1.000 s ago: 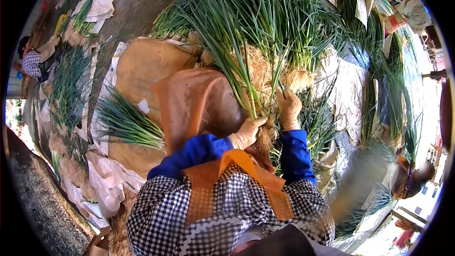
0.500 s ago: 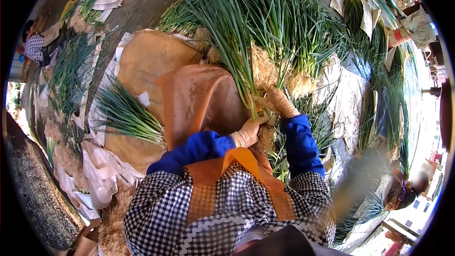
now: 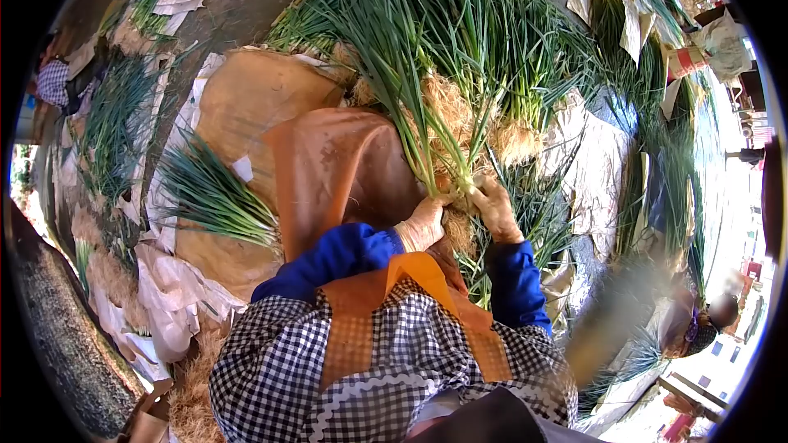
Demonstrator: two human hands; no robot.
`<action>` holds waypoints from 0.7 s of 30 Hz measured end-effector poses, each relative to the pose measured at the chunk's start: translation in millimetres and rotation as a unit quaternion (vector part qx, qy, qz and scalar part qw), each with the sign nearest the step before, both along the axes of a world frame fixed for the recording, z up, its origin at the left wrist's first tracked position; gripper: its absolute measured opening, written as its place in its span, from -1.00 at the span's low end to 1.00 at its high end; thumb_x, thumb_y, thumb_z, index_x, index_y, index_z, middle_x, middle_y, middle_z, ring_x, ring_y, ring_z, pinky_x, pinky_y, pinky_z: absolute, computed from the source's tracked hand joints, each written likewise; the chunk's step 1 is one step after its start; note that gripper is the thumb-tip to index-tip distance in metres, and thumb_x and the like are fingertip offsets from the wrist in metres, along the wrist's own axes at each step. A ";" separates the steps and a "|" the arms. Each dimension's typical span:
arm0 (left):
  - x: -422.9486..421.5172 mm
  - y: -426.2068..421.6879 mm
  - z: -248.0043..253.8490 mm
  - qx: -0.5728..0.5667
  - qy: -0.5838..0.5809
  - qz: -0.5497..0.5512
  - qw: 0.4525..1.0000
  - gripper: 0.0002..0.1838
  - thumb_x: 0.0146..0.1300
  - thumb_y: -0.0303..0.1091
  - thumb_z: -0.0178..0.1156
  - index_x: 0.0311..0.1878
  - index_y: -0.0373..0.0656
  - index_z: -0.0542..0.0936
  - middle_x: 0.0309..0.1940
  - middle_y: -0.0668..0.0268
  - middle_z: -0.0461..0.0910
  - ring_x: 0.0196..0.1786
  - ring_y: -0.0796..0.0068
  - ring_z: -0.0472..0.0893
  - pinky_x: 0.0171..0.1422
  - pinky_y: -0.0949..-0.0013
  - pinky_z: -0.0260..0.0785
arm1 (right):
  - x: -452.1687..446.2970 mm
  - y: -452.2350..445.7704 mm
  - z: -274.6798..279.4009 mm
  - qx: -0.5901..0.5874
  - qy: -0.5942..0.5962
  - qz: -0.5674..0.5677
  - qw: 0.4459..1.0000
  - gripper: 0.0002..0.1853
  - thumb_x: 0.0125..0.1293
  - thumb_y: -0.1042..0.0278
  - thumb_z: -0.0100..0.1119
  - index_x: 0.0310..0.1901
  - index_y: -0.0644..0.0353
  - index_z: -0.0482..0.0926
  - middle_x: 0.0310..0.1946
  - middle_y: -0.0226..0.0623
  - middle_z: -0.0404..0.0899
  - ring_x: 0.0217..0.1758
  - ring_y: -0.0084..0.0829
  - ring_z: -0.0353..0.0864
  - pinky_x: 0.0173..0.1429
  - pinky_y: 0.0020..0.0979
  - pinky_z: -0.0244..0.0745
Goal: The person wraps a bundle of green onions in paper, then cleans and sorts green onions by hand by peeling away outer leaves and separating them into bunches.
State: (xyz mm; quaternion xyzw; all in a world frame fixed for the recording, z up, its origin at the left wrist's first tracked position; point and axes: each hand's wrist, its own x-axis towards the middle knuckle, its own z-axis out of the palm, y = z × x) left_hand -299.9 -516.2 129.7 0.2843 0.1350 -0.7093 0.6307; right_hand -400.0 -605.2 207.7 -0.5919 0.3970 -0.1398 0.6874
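My left hand is closed round the lower stems of long green onions, whose leaves point up and away. My right hand pinches the pale base of a green onion stalk just right of it. Straw-coloured roots hang between my hands. Behind them lies a big heap of green onions with bushy roots. A brown apron covers my lap. To the left, a neat bunch of green onions rests on a tan sheet.
Crumpled pale sacking and a root pile lie at lower left. More onion rows line the far left, near a person in a checked top. Another person is at far right. White sacking lies right of the heap.
My right hand has come down from the upright stems and now pinches a stalk base beside my left hand. My left hand keeps hold of its stems, which lean slightly more to the left.
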 end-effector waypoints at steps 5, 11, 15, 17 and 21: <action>-6.4 0.6 12.0 -0.055 0.010 -0.079 0.995 -0.73 0.18 -0.45 0.07 -0.04 -0.23 0.52 -0.19 0.29 0.56 -0.24 0.50 0.54 -0.12 0.46 0.43 | -39.3 0.6 -9.4 -0.031 -0.011 -0.126 0.992 -0.86 0.28 0.32 0.10 -0.38 0.18 0.50 -0.54 -0.54 0.45 -0.55 -0.72 0.29 -0.43 -0.65 0.23; -1.6 1.6 21.9 -0.054 -0.033 -0.171 0.983 -0.66 0.20 -0.36 0.16 0.02 -0.26 0.45 -0.18 0.25 0.53 -0.13 0.49 0.52 -0.04 0.38 0.44 | 5.2 -6.5 -12.6 -0.070 -0.076 -0.153 0.983 -0.87 0.28 0.40 0.06 -0.23 0.26 0.54 -0.41 -0.50 0.49 -0.37 -0.66 0.39 -0.20 -0.60 0.32; -6.2 6.4 19.7 -0.046 -0.066 -0.036 0.996 -0.75 0.20 -0.34 0.17 -0.10 -0.23 0.48 -0.34 0.32 0.53 -0.23 0.49 0.53 -0.14 0.40 0.43 | 3.8 6.6 -5.2 -0.024 -0.002 -0.046 0.999 -0.86 0.28 0.37 0.06 -0.25 0.26 0.53 -0.48 -0.50 0.47 -0.49 -0.68 0.34 -0.35 -0.63 0.30; -10.7 11.5 15.2 -0.072 -0.075 -0.011 0.995 -0.79 0.20 -0.30 0.17 -0.17 -0.19 0.49 -0.43 0.35 0.52 -0.35 0.52 0.52 -0.30 0.46 0.41 | -4.1 20.6 8.5 0.046 -0.019 -0.028 0.998 -0.81 0.32 0.30 0.02 -0.21 0.27 0.49 -0.50 -0.48 0.48 -0.50 -0.67 0.36 -0.34 -0.62 0.32; -9.6 11.3 17.6 -0.016 -0.115 -0.056 0.992 -0.82 0.24 -0.31 0.09 -0.23 -0.24 0.51 -0.48 0.33 0.53 -0.43 0.49 0.53 -0.34 0.46 0.41 | -59.4 27.1 8.6 0.076 -0.092 -0.016 0.993 -0.84 0.32 0.34 -0.03 -0.32 0.24 0.44 -0.46 -0.36 0.50 -0.48 -0.57 0.43 -0.27 -0.53 0.39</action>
